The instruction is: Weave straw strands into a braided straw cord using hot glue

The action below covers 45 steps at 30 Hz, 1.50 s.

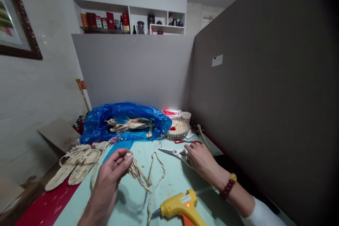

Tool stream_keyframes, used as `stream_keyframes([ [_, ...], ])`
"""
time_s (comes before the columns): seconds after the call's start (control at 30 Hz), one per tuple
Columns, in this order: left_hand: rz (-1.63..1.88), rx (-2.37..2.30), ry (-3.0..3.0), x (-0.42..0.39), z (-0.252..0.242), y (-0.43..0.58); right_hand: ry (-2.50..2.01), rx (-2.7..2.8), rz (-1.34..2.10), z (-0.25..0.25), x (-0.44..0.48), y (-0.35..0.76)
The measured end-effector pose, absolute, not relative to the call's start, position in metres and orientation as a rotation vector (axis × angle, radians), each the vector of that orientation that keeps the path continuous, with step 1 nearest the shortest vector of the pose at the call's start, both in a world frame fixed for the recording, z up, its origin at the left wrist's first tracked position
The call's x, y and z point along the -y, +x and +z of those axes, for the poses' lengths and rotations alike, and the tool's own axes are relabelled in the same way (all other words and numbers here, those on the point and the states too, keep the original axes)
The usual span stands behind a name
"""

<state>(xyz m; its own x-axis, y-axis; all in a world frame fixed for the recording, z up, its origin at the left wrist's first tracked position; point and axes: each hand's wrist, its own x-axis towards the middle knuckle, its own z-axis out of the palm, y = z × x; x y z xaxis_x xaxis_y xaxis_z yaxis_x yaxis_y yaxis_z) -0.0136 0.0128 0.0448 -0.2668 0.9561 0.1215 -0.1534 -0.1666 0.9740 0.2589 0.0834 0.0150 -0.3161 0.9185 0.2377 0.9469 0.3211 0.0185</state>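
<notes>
My left hand (113,169) is closed, pinching one end of a looped bundle of braided straw cord (138,173) between thumb and fingers. The cord's loose length trails over the table, running down beside a yellow hot glue gun (180,204) with a glowing red light. My right hand (200,157) is closed over the pale handles of a pair of scissors (171,152), whose blades point left. Its fingers partly hide the handles. Just behind that hand lies a second pair of scissors, with red handles (180,141).
Woven straw sandals (79,166) sit at the left on red cloth. Behind, a blue plastic bag (97,122) holds a tied straw bundle (132,124). A round woven basket (178,129) and a paper cup (186,116) stand at the back right. A grey partition (254,77) borders the right side.
</notes>
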Motion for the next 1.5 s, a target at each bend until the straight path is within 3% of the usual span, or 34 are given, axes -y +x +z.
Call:
stream_keyframes([
  [0.43, 1.501, -1.083, 1.146, -0.011, 0.036, 0.002, -0.850, 2.263, 0.586, 0.046, -0.021, 0.217],
  [0.93, 1.577, -1.223, 1.020, -0.021, 0.023, -0.010, -0.790, 1.850, 1.066, 0.039, -0.044, 0.234],
  [1.5, 1.449, -1.402, 1.128, -0.018, 0.012, -0.014, -0.767, 1.678, 1.310, 0.033, -0.050, 0.231],
])
